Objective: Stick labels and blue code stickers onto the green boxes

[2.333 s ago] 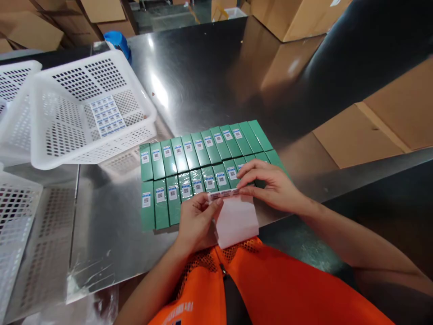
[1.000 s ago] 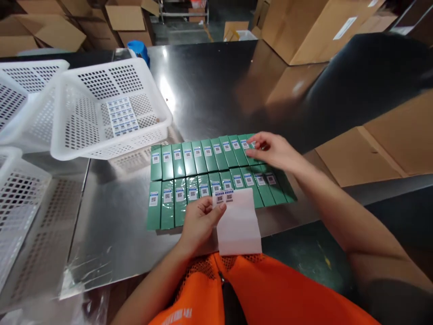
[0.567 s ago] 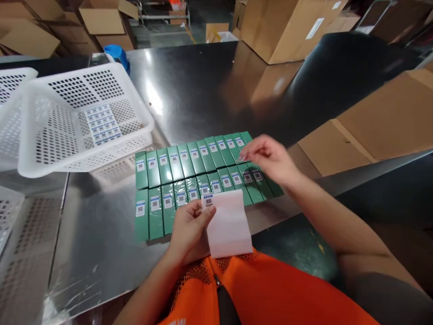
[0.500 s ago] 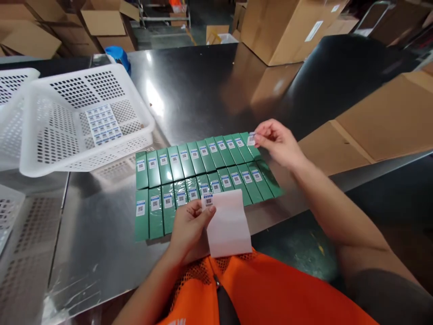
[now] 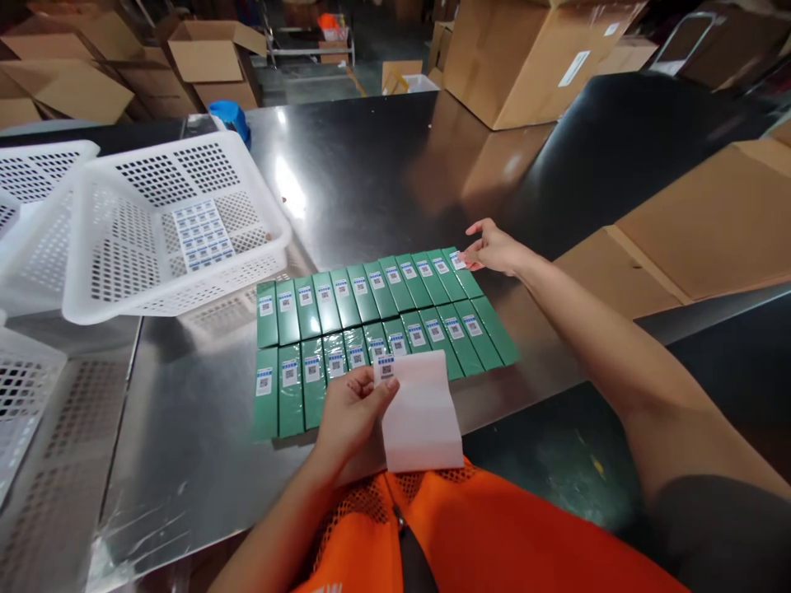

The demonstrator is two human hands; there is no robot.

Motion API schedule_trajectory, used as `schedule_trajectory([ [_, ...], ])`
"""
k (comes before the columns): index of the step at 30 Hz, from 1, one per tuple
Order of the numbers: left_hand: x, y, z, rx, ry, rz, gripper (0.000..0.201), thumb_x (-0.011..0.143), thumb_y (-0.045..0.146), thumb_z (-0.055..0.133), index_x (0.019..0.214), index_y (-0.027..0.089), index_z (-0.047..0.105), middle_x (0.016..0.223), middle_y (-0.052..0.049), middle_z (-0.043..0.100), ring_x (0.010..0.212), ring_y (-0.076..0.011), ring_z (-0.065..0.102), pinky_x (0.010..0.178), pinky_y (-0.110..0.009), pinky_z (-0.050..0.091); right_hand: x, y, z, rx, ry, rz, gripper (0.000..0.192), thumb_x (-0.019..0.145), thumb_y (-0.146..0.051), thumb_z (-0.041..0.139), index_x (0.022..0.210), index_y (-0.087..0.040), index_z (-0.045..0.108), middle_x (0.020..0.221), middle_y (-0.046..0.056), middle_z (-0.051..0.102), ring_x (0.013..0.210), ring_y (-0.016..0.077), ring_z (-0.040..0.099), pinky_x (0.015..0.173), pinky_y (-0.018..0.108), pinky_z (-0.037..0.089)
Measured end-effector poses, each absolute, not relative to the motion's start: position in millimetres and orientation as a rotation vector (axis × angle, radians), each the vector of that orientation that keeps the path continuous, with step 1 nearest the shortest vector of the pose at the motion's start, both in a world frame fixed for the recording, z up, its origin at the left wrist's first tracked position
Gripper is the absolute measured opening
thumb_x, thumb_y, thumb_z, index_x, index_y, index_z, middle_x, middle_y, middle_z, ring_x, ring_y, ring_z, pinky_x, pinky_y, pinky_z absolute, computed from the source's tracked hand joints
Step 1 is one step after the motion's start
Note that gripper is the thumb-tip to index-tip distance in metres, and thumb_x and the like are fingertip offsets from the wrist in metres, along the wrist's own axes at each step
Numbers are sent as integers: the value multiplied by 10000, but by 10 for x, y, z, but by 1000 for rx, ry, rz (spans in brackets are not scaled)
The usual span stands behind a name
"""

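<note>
Two rows of slim green boxes (image 5: 411,286) lie side by side on the metal table, most with a small white-and-blue QR label. My left hand (image 5: 352,408) pinches a white label backing sheet (image 5: 423,416) in front of the near row; one QR label (image 5: 386,367) remains at its upper left corner, by my thumb. At the right end of the far row, my right hand (image 5: 494,249) has its fingers apart, the fingertips touching a QR label (image 5: 456,260) that lies on the last box. The near row's rightmost box (image 5: 496,329) shows no label.
A white perforated basket (image 5: 179,292) at the left contains a sheet of QR labels (image 5: 203,235). More white baskets stand beside it. A blue tape dispenser-like object (image 5: 231,119) sits behind. A large carton (image 5: 525,58) stands at the back, and an open carton (image 5: 698,222) lies at the right.
The QR label held in my right fingers now lies on the far row's last box, and those fingers have spread. My left hand still holds the sheet. The view has shifted slightly.
</note>
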State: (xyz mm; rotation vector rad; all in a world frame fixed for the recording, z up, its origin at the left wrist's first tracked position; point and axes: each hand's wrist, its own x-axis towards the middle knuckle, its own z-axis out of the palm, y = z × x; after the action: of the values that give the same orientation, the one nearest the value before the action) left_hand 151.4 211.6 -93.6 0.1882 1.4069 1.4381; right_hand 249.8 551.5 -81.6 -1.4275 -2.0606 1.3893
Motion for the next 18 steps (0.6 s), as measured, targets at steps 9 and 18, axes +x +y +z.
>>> schedule_trajectory([
  [9,1514,2092,-974,208,1395,1459,450,531,478,909,742,124,727,657,-60,706,539,-148,589,526,-233,445,2452,5536,-662,-1543,-2519,430,711,507,-263,949,1097,-175,563,826,51,615,841,302,628,780,444,496],
  [18,1471,2083,-1046,342,1389,1457,363,647,455,845,754,140,699,665,-43,678,557,-149,565,538,-240,403,2562,3922,-588,-345,-2621,1064,249,816,-434,766,980,-249,738,875,29,645,782,172,612,693,306,476],
])
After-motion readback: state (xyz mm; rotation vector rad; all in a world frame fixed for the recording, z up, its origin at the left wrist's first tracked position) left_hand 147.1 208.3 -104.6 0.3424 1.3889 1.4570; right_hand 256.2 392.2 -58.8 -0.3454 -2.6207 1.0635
